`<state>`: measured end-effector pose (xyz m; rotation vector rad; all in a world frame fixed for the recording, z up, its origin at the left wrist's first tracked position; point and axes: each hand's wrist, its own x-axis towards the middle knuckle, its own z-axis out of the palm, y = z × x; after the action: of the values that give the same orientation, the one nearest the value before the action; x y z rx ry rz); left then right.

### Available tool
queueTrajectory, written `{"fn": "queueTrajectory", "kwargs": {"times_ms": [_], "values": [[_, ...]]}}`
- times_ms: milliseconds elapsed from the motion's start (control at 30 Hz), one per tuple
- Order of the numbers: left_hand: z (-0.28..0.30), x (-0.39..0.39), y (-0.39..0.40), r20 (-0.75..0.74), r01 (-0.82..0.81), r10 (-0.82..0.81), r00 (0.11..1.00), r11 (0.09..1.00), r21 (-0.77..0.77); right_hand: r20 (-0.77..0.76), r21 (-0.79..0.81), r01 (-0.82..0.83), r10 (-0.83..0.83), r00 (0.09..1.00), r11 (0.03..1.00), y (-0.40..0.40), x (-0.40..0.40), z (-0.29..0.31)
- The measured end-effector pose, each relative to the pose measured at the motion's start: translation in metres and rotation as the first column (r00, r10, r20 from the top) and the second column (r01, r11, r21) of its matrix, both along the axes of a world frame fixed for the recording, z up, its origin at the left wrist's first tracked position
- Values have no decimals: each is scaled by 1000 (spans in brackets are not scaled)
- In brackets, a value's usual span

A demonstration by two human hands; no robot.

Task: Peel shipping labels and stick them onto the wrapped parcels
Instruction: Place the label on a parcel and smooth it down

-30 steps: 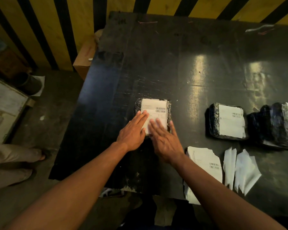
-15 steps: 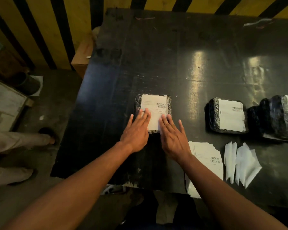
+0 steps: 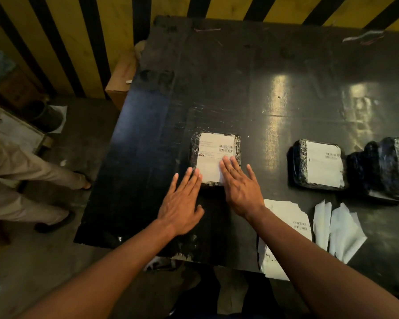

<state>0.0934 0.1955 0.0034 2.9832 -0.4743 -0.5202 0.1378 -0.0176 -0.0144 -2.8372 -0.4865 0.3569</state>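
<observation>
- Right now the wrapped parcel [image 3: 215, 160] lies flat on the dark surface [image 3: 240, 88], just ahead of both hands, with a white shipping label [image 3: 213, 157] already covering most of its top.
- Its right hand [image 3: 241, 184] has straight, released fingers [image 3: 227, 165] lying on the label's lower right part; I judge this is to press the adhesive down.
- Nearby, the left hand [image 3: 182, 203] is flat too, fingers spread and grasping nothing, its tips at the parcel's near left edge, probably to steady the parcel while the label is smoothed.
- Judging by the flat label, sticking on this parcel looks nearly done.
- Two more parcels sit well to the right: a labelled parcel [image 3: 318, 165] and, touching it, a bulkier parcel [image 3: 385, 171] partly cut off at the frame edge.
- Close to the right forearm lies a stack of labels [image 3: 293, 222], with loose backing sheets [image 3: 336, 229] just beside it, likely kept within reach for the next peel.
- At left, another person's legs [image 3: 28, 180] stand on the floor.
</observation>
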Motion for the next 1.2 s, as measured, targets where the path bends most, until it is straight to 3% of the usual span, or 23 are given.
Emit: {"fn": "queueTrajectory", "kwargs": {"times_ms": [200, 467, 767, 1033, 1200], "values": [[5, 32, -28, -33, 76, -79, 996, 994, -77, 7, 20, 10, -10, 1000, 1000, 1, -2, -3], [7, 39, -2, -24, -43, 44, 999, 998, 36, 3, 25, -11, 11, 1000, 1000, -5, 0, -1], [9, 76, -40, -20, 94, -95, 995, 995, -28, 3, 46, 24, -24, 1000, 999, -2, 0, -3], [9, 93, -10, -38, -28, 32, 999, 994, 107, -30, 19, 9, -9, 999, 1000, -2, 4, 2], [9, 107, -21, -19, 35, -34, 999, 998, 58, -17, 59, 37, -36, 999, 998, -1, 1, -2]]}}
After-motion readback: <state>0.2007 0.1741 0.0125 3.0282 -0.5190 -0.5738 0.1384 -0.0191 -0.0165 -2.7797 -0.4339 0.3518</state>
